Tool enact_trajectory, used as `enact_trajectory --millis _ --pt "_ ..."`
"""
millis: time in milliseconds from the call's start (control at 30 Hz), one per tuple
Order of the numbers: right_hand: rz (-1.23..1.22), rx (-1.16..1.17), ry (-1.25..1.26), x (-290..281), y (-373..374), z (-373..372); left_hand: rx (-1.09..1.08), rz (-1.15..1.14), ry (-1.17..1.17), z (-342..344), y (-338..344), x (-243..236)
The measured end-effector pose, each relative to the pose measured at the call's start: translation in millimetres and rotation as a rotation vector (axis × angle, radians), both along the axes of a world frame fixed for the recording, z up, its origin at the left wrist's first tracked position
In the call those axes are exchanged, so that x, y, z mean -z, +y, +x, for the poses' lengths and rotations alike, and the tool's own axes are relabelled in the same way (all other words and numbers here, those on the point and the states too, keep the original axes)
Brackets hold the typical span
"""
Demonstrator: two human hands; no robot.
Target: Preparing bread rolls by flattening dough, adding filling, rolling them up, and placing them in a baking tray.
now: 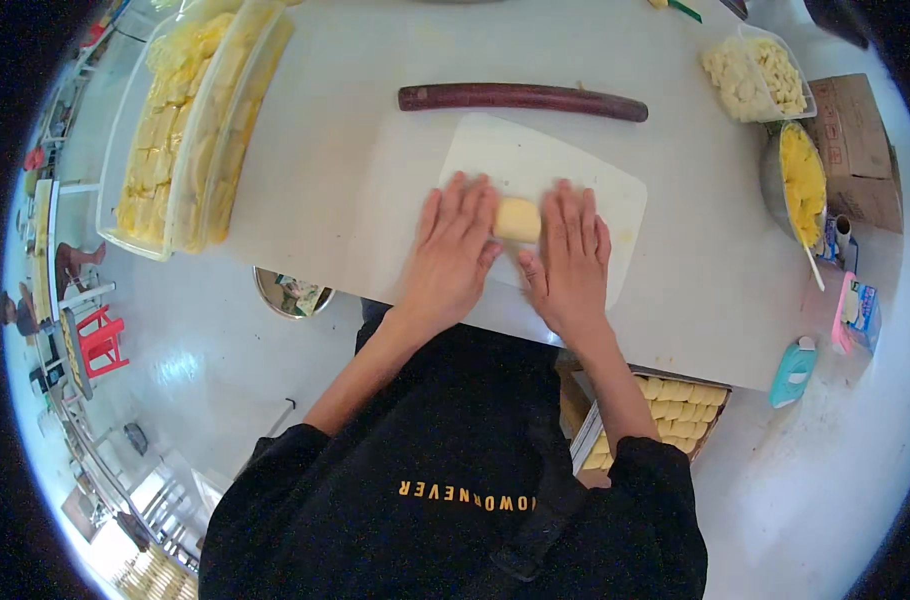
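Note:
A short, pale yellow roll of dough (518, 219) rests on a white cutting board (535, 150) at the table's front edge. My left hand (450, 245) lies flat along its left side, palm down with the fingers stretched out. On its right, my right hand (573, 250) is also palm down, fingers extended and a little blurred. Both thumbs point in toward the dough's near side. Whether the fingers press against the dough or only lie alongside is hard to make out. Just beyond the board lies a long, dark reddish-brown rolling pin (523, 97).
Clear tubs of yellow portions (160, 150) stand at the table's left. Along the right are a box of pale dough pieces (770, 80), a metal bowl of yellow filling (803, 180) and a teal bottle (793, 372). A tray of shaped dough (680, 415) sits below the table edge.

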State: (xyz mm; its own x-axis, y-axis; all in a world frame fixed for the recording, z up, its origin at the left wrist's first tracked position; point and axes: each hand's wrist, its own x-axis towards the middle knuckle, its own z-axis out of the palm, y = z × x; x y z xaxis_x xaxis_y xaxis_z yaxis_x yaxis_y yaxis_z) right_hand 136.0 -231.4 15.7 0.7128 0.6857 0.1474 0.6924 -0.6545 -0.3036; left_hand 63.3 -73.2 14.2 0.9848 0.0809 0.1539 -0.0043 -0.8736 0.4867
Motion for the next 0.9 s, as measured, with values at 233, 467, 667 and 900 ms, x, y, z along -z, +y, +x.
enact_trajectory --millis 233,467,667,900 --pt "-0.100 0.133 -0.005 14 5 -9 -0.032 0.004 0.070 -8 1 7" --pt "-0.099 0.164 0.048 1 7 -16 -0.089 0.078 0.063 -16 -2 -8" --pt "0.220 -0.165 0.069 2 21 4 -0.273 -0.511 -0.023 -15 30 -2" --pt "0.466 0.081 0.330 -26 25 -8 -0.424 -1.383 0.289 17 16 -23"
